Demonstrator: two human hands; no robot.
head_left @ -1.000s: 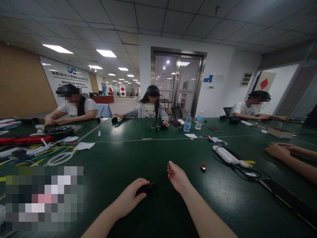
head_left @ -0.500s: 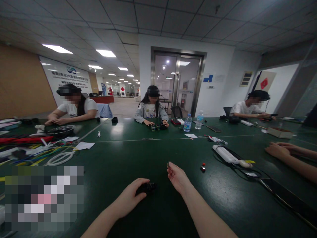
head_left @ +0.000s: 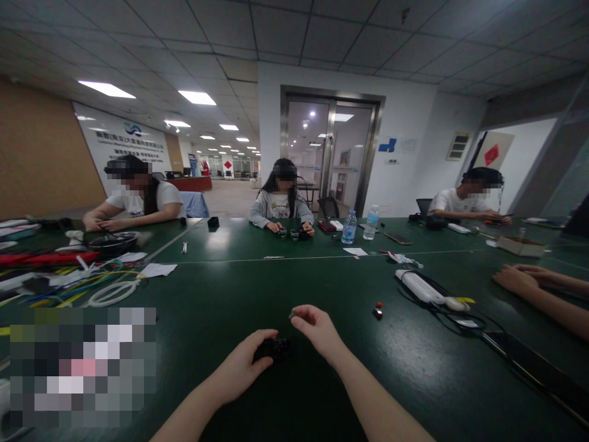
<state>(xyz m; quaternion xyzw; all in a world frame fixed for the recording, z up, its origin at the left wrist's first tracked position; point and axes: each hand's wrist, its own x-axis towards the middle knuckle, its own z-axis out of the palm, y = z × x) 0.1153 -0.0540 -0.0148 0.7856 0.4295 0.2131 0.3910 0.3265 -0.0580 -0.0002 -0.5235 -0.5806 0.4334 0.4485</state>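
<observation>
On the dark green table point(head_left: 221, 307), my left hand point(head_left: 242, 365) is closed around a small black object point(head_left: 278, 348), thumb on the near side and fingers on the far side. Its exact kind is too dark to make out. Just right of and beyond it, my right hand point(head_left: 317, 331) is raised with thumb and fingertips pinched on a tiny thing point(head_left: 292, 315), too small to name. Farther right lies a small metallic block with a red-orange piece point(head_left: 378, 310) beside it; neither hand touches them.
A white power strip point(head_left: 418, 286) with black cables lies to the right, near another person's hands point(head_left: 518, 279). Coiled white cable point(head_left: 113, 293) and loose wires spread on the left. Two water bottles point(head_left: 350, 227) stand across the table, where several people sit.
My right hand has moved left, closer to the black object, and turned so its back shows more. The left hand keeps its hold in nearly the same place.
</observation>
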